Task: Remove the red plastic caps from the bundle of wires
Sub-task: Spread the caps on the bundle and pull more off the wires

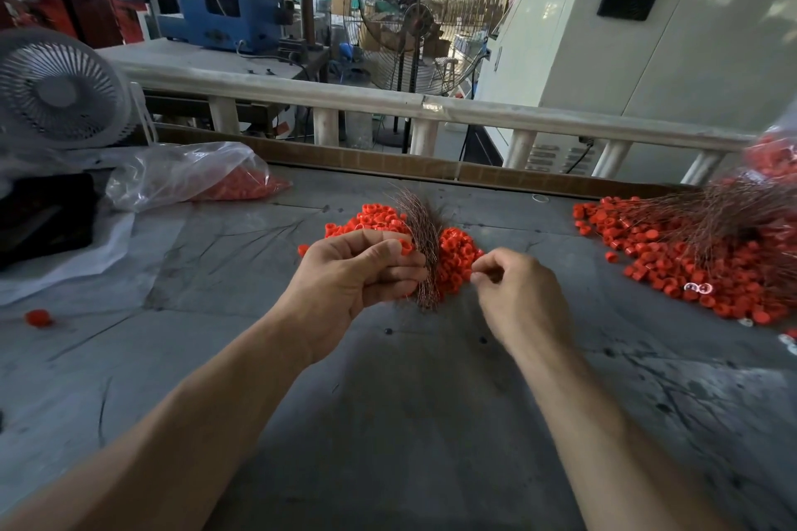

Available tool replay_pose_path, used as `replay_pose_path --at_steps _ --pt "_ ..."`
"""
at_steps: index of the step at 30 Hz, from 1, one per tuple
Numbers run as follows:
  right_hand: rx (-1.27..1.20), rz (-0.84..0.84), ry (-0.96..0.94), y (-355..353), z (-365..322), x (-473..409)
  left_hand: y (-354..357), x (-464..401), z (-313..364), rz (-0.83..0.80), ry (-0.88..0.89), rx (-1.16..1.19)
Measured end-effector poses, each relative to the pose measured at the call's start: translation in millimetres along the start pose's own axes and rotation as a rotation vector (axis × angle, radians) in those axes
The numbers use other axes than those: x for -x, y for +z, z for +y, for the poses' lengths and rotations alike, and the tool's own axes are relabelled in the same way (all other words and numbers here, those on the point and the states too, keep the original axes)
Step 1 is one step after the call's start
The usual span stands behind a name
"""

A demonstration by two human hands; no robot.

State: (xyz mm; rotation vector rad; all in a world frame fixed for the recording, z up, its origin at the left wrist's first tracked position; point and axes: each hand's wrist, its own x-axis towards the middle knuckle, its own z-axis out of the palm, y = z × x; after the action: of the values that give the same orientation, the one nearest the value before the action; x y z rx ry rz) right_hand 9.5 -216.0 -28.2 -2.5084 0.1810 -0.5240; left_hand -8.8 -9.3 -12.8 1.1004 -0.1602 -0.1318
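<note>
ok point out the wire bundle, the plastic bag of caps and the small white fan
wire bundle (425, 248), head view, on the strands just above the left hand
plastic bag of caps (189, 175), head view, on the clear film
small white fan (58, 88), head view, on the grille centre

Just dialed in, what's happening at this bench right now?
A person is working at a grey table. The left hand holds a bundle of wires upright, with a red cap at its fingertips. The right hand is just beside the bundle, fingers pinched together; whether it holds a wire is too fine to tell. A pile of red caps lies behind the hands, a bigger pile with more wires sits to the right, and a bag of caps lies to the left.
</note>
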Motion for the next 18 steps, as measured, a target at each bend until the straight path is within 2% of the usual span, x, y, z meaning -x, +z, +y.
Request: replay_pose_path --at_steps 9,12,16,18 --pt "0.065 0.065 -0.010 16.5 0.2 -8.5 2.0 0.2 -1.3 0.013 -0.017 -0.024" --pt "-0.192 0.062 0.006 10.7 -0.5 -9.4 1.3 0.0 -0.9 0.019 -0.017 -0.020" --pt "-0.697 -0.089 -0.048 1.9 -16.7 -1.1 1.9 -0.9 -1.5 0.033 -0.015 -0.024" --pt "-0.756 -0.167 -0.108 0.4 -22.4 4.9 1.4 -0.7 -1.5 0.029 -0.017 -0.026"
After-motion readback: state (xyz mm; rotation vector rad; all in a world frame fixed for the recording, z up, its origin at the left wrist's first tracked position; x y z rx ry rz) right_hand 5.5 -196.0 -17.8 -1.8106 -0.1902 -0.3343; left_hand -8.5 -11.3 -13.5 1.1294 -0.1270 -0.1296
